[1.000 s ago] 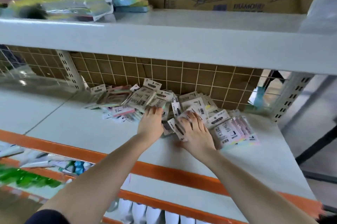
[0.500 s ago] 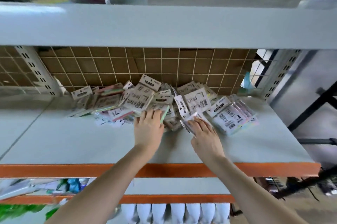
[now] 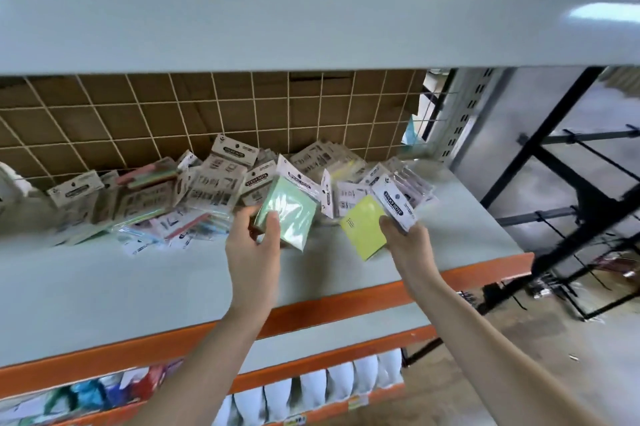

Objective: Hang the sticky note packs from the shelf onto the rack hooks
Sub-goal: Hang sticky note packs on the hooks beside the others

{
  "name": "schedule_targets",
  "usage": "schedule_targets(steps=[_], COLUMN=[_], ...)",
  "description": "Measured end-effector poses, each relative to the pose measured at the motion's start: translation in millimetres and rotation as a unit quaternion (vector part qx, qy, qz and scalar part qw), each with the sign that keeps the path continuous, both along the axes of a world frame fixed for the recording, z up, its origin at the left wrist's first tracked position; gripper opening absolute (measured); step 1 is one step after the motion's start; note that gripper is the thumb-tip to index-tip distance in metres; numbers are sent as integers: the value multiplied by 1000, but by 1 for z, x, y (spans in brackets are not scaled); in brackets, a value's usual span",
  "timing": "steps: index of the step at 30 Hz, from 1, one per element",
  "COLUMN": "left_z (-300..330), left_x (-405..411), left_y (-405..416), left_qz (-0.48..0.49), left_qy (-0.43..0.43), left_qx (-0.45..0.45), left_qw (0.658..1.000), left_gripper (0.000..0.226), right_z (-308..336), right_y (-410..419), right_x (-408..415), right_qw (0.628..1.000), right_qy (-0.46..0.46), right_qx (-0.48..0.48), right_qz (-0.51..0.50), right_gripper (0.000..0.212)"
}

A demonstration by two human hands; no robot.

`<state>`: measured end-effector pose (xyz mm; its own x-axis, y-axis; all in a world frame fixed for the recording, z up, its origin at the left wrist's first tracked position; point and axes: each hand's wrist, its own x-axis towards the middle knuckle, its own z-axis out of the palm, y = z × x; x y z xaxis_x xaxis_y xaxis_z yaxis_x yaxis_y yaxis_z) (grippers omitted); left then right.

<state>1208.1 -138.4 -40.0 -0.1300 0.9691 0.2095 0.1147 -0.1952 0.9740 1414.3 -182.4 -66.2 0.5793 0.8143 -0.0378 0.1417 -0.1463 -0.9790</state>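
Lifting green sticky note pack (image 3: 289, 209) in left hand (image 3: 254, 245) and yellow pack (image 3: 365, 229) in right hand (image 3: 407, 245) off shelf (image 3: 138, 280); next, carry to black rack hooks (image 3: 588, 148).

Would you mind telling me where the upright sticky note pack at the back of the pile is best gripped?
Probably by its header card, pinched from above and the front: that pack leans against the wire grid with the card standing clear above the pile.
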Motion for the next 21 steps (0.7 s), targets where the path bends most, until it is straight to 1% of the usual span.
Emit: schedule_targets(steps=[2, 4, 6, 8, 11, 14, 17, 19, 21], left_z=[-1, -1, -2, -2, 0, 7, 16, 25, 34], left_x=[10, 23, 35, 49, 73, 103, 141, 166, 191], left_y=[-1, -4, -8, -13, -23, -39, -61, -80, -99], left_qz=[-51, -104, -143, -182, -229, -276, -316, -343, -361], left_qy=[-72, -129, -146, -134, -89, -70, -99, -131, -144], left_qx=[-49, -109, -147, -168, -188, -196, -210, -237, -264], left_qw=[995, 980, 968, 960, 951, 938, 920, 900, 882], left_gripper=[12, 16, 23, 33, 37, 35, 35, 38, 38], right_z=[5, 12, 21, 30, 40, 44, 46, 49, 54], right_y=[-5, -13, -21, -29, -46, -67, -93, -112, -135], right_x=[7, 14, 21, 30, 45, 65, 91, 110, 132], right_qw=[993, 975, 958, 946, 946, 956, 969, 974, 977], right_qy=[113, 209, 272, 310, 311, 277, 222, 199, 180], right_qx=[28, 56, 76, 82, 84, 87, 91, 92, 88], right_qz=[-26, -47, -49, -53, -47, -43, -52, -61, -72], right_gripper=[27, 19, 12, 13, 18, 15, 14, 15, 19])
